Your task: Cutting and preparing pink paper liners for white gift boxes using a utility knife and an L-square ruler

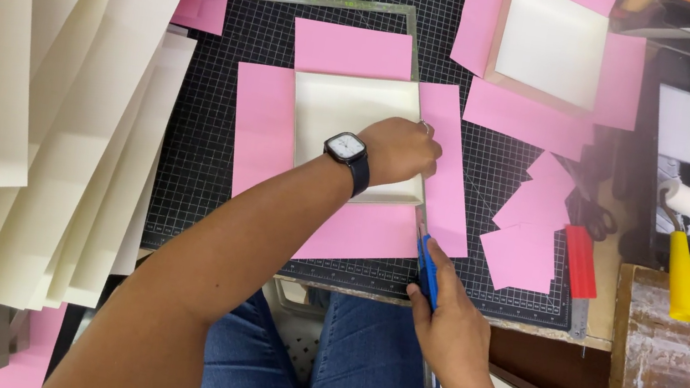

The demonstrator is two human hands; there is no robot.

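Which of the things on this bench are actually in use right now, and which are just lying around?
In use: left hand pressing cream board on pink sheet; right hand working blue scissors; cutting mat.

Lying about: pink scraps, red knife, yellow roller, finished box, cream stack.

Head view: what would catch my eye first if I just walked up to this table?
Most likely the bright pink paper spread on the black gridded cutting mat, with a cream board lying on its middle. The left hand, a watch on its wrist, presses on that board while the right hand works blue-handled scissors at the paper's lower right edge. Tall cream sheets fan out at the left.
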